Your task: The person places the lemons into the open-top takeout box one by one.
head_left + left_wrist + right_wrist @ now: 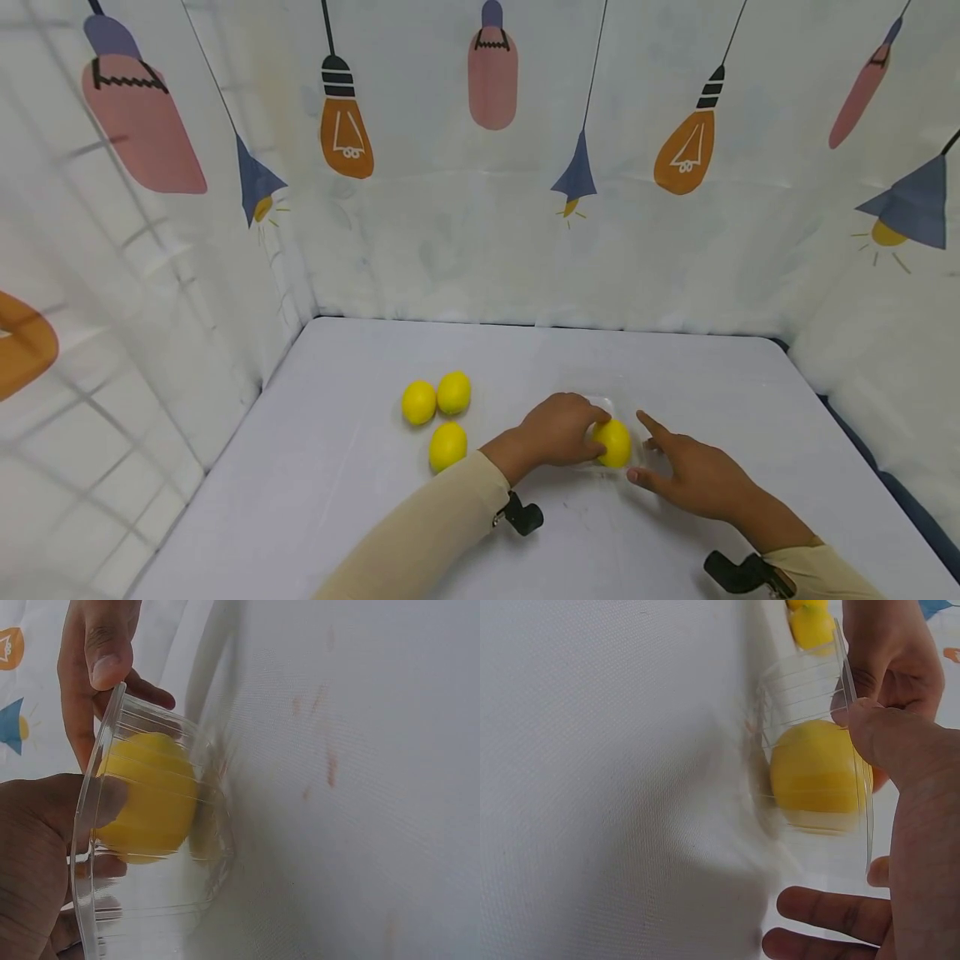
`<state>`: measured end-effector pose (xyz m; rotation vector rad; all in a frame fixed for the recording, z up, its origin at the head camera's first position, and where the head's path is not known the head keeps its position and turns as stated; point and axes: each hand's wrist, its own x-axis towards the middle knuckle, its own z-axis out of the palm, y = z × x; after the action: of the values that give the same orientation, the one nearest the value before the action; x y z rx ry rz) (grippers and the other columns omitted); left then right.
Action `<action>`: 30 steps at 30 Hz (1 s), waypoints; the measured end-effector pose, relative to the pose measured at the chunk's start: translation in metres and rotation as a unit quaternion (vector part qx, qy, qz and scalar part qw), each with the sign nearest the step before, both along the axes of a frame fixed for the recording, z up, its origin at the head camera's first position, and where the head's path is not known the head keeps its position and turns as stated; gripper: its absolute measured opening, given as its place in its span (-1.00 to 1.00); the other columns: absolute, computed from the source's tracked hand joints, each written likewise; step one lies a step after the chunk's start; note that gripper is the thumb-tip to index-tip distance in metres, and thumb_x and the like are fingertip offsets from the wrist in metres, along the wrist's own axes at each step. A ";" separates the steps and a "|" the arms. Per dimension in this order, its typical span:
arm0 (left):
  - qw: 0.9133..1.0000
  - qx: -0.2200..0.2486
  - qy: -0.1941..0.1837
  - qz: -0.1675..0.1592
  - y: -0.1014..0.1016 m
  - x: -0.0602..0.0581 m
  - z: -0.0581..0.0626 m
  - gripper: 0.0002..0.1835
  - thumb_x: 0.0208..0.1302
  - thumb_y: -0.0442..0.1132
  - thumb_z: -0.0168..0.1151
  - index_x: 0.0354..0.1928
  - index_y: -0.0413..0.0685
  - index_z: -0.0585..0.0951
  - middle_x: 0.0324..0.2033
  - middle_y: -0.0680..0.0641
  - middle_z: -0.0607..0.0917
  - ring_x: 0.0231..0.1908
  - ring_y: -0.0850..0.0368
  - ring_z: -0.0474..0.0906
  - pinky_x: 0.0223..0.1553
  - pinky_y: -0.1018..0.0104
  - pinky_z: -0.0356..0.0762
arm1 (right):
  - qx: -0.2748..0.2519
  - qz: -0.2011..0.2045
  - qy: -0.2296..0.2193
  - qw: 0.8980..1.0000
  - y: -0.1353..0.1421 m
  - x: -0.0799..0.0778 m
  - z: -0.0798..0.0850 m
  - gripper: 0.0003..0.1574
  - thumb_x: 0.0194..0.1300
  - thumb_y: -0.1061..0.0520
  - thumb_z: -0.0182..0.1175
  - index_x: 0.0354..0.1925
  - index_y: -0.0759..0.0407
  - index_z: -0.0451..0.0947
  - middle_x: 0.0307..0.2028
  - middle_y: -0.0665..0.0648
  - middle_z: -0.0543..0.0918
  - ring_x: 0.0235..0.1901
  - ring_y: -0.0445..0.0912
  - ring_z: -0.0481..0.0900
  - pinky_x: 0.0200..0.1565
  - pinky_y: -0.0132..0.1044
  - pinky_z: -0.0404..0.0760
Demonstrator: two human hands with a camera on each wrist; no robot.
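Left hand [558,429] pinches lemon [615,444] in clear box [150,896]; right hand [701,475] spread, box's right side. Three other lemons [447,446] lie left, left hand nearer.

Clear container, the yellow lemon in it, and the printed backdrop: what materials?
Clear container: probably thin plastic, glossy; see-through ribbed walls, glints on the rim.
Yellow lemon: smooth-looking, even yellow; real fruit or moulded plastic or foam, can't tell.
Printed backdrop: likely fabric or vinyl sheet, mostly matte; soft creases and slack corners.
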<state>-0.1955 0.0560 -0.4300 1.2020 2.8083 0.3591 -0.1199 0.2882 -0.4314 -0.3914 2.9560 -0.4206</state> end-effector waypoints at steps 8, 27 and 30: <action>1.000 0.011 -0.004 0.000 -0.005 -0.001 0.000 -0.50 0.32 0.12 0.39 0.26 0.21 0.66 0.03 0.19 0.71 0.00 0.27 0.57 0.19 0.37 0.47 | 0.004 0.002 -0.003 1.000 -0.001 0.000 0.000 0.26 0.26 -0.57 0.17 0.59 0.15 0.11 0.05 0.09 0.72 0.06 0.19 0.64 -0.07 0.23 0.65; 0.997 0.066 -0.035 -0.018 -0.044 0.000 0.020 -0.46 0.40 0.07 0.32 0.36 0.14 0.57 0.25 0.18 0.60 0.30 0.22 0.45 0.35 0.26 0.35 | 0.006 -0.006 -0.017 1.000 -0.002 0.000 -0.002 0.29 0.25 -0.59 0.16 0.60 0.16 0.08 0.06 0.13 0.71 0.05 0.19 0.64 -0.05 0.27 0.63; 0.997 0.072 -0.038 -0.017 -0.053 0.000 0.022 -0.46 0.40 0.07 0.32 0.37 0.13 0.56 0.26 0.17 0.59 0.30 0.21 0.44 0.36 0.25 0.35 | 0.007 -0.009 -0.015 1.000 -0.001 0.000 -0.003 0.28 0.26 -0.58 0.16 0.60 0.14 0.07 0.07 0.13 0.70 0.06 0.19 0.64 -0.03 0.27 0.62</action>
<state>-0.1952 0.0029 -0.4079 1.2331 2.7331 0.6010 -0.1203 0.2867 -0.4346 -0.3547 2.9339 -0.4041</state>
